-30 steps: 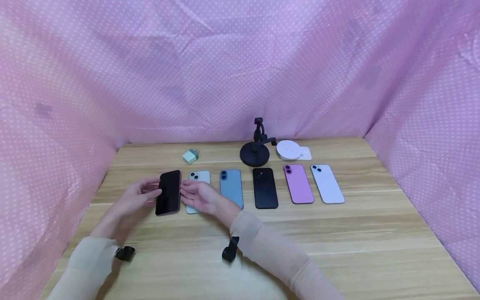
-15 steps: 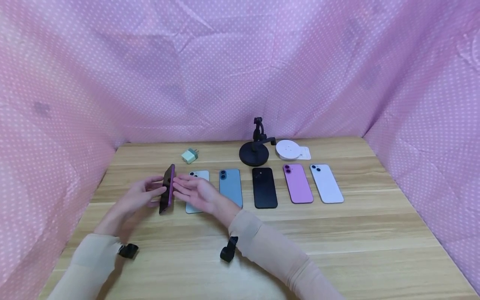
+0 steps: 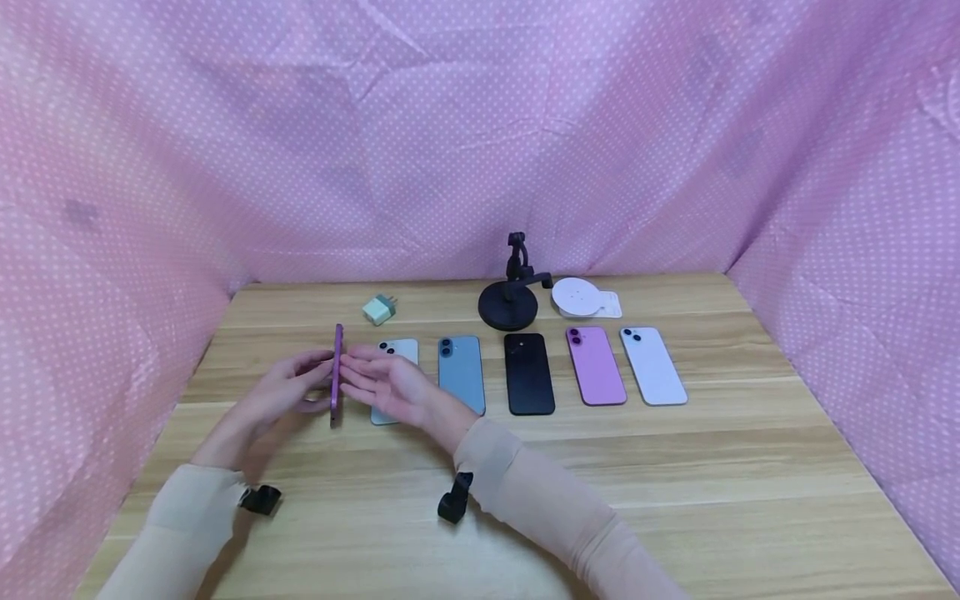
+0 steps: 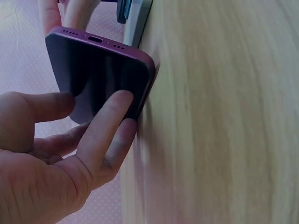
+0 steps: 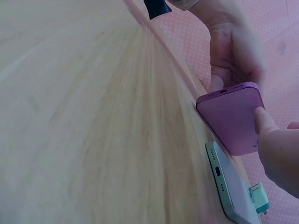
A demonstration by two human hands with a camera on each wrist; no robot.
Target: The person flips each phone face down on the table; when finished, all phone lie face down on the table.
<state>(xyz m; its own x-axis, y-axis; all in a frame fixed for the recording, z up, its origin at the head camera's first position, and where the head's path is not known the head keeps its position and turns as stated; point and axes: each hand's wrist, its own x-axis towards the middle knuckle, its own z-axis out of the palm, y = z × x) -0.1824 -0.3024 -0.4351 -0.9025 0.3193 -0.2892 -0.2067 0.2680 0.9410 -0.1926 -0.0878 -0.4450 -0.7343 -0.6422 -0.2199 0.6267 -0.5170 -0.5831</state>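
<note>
A magenta-edged phone (image 3: 337,375) with a dark screen stands on its long side at the table's left. My left hand (image 3: 277,393) touches its screen (image 4: 105,70) with thumb and fingertips spread over the glass. On the other face, the pink back (image 5: 229,116), my right hand (image 3: 393,390) rests its extended fingers, so the phone is upright between the two hands. Partly covered by my right hand, a pale mint phone (image 3: 407,348) lies face down.
To the right lie a blue phone (image 3: 462,371), a black phone (image 3: 529,379), a pink phone (image 3: 597,371) and a white phone (image 3: 656,371). Behind them are a mint plug charger (image 3: 379,309), a black stand (image 3: 508,307) and a white disc (image 3: 576,297).
The magenta-edged phone has tipped from nearly flat, screen up, onto its long side, its screen turning toward my left hand. My right hand has shifted slightly left with it.
</note>
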